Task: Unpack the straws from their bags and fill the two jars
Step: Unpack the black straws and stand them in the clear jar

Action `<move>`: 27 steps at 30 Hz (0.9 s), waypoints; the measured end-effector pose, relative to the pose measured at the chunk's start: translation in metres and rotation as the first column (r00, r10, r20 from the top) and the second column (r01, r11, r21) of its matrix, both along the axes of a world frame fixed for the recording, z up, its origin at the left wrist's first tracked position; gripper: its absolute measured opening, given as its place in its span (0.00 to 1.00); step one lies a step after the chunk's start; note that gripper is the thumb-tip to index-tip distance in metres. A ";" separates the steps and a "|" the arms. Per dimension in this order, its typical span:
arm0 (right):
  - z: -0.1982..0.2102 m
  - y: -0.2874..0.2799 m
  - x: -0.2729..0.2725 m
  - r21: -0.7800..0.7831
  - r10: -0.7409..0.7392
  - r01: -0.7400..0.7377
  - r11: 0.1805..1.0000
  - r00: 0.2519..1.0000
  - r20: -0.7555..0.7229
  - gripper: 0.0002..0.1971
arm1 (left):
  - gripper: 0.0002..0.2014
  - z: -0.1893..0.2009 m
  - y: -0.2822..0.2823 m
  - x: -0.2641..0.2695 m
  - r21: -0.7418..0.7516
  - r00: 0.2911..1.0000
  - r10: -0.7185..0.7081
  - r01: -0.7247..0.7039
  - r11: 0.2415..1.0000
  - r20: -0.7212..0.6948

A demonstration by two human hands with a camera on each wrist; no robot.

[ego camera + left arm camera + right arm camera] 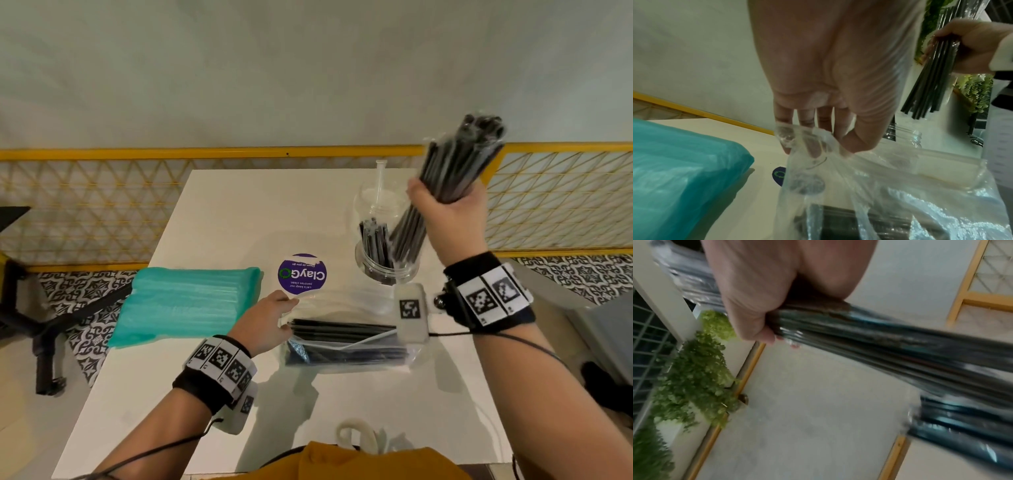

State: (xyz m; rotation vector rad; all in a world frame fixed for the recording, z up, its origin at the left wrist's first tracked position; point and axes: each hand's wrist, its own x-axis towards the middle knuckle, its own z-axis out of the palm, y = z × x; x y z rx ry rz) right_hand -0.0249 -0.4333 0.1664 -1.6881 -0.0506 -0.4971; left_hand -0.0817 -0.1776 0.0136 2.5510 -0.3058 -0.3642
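Observation:
My right hand (448,209) grips a thick bundle of black straws (455,171), raised and tilted, its lower ends just above the near clear jar (387,263), which holds several black straws. A second clear jar (376,202) behind it holds one clear straw. My left hand (270,315) pinches the open edge of a clear plastic bag (346,346) lying on the white table (239,212), with more black straws inside. In the left wrist view the thumb and fingers (855,141) hold the bag's film (890,186). The right wrist view shows the bundle (879,344) in my fist (760,308).
A sealed bag of teal straws (185,301) lies at the table's left. A round purple sticker (302,273) sits mid-table. A yellow mesh railing (102,205) runs behind the table, and a black chair base (37,329) stands on the left floor.

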 end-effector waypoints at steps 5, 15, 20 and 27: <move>-0.025 0.000 0.018 0.055 -0.108 0.108 0.993 0.994 -0.011 0.11 | 0.27 -0.001 0.001 -0.002 -0.013 1.000 0.005 -0.005 1.000 0.000; -0.096 0.012 0.037 -0.227 -0.014 -0.061 0.972 0.949 -0.314 0.17 | 0.26 0.000 0.003 -0.003 0.006 1.000 0.007 -0.007 1.000 0.004; -0.085 0.000 0.049 -0.337 0.037 -0.237 0.911 0.861 -0.508 0.26 | 0.26 -0.002 0.004 -0.003 -0.005 1.000 0.017 -0.017 1.000 0.002; -0.071 -0.010 0.040 -0.264 0.116 -0.267 0.927 0.873 -0.474 0.35 | 0.26 -0.002 0.005 -0.002 -0.008 1.000 0.017 -0.017 1.000 -0.002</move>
